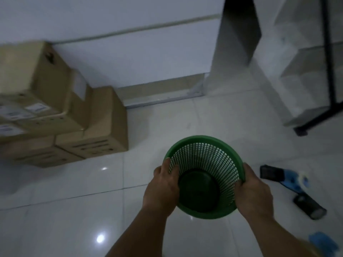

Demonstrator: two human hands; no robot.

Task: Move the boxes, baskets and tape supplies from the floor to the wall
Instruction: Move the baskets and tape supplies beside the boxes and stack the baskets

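1. Both hands held the green basket (205,175) above the tiled floor (74,210), mouth tipped toward the camera.
2. The left hand (163,190) had its fingers clamped on the left rim; the right hand (254,193) gripped the right rim the same way, likely to keep the light basket steady while carried.
3. Cardboard boxes (61,115) were stacked against the wall (139,52), apparently the drop-off spot.
4. A blue tape dispenser (295,184) lay on the floor just beside the basket, seemingly awaiting its turn.
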